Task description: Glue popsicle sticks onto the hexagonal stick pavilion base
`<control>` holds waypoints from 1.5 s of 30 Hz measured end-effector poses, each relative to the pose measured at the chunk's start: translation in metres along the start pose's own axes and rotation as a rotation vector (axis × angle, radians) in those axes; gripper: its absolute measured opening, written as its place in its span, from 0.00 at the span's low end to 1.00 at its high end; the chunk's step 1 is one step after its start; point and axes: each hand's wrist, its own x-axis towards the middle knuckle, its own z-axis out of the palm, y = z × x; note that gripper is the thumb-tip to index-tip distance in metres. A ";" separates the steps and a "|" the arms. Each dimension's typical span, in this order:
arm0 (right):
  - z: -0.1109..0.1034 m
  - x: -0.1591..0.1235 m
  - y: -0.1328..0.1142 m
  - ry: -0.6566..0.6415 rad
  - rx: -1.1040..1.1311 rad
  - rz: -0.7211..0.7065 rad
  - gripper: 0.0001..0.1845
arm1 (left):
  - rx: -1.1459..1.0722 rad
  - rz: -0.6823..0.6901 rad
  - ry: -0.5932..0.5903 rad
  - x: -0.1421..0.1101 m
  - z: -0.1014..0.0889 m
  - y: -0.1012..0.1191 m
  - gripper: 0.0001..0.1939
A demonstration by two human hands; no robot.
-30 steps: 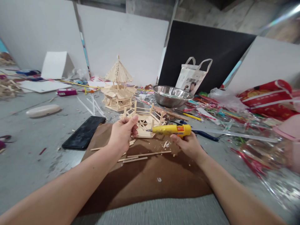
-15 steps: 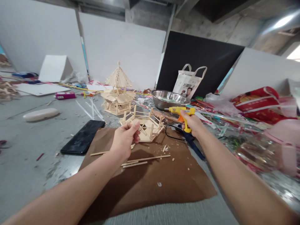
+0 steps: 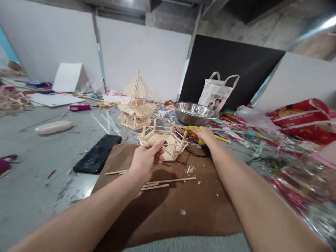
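We locate the phone (image 3: 97, 154) left of our left hand (image 3: 147, 155), whose thumb and fingers press together; we cannot tell what they pinch, if anything. The wooden frame (image 3: 160, 137) stands just beyond this hand. Farther right, our right hand (image 3: 207, 135) grips the yellow glue gun (image 3: 193, 128), nozzle leftward.

The glue gun (image 3: 192, 128) is yellow (the mat (image 3: 202, 213) plain brown).

Our forearms (image 3: 101, 206) look bare and smooth in outline, narrowing toward our left hand (image 3: 147, 157) and right hand (image 3: 206, 135), both bare too.
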 end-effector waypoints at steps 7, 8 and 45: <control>-0.015 -0.027 -0.007 0.226 -0.315 -0.276 0.14 | 0.039 0.028 0.007 0.001 -0.001 -0.005 0.16; -0.017 -0.039 -0.011 0.242 -0.304 -0.405 0.13 | 0.043 0.034 0.009 0.001 -0.001 -0.006 0.16; 0.002 -0.150 -0.018 0.145 -0.519 -1.342 0.08 | 1.402 0.382 -0.146 0.025 -0.035 0.020 0.17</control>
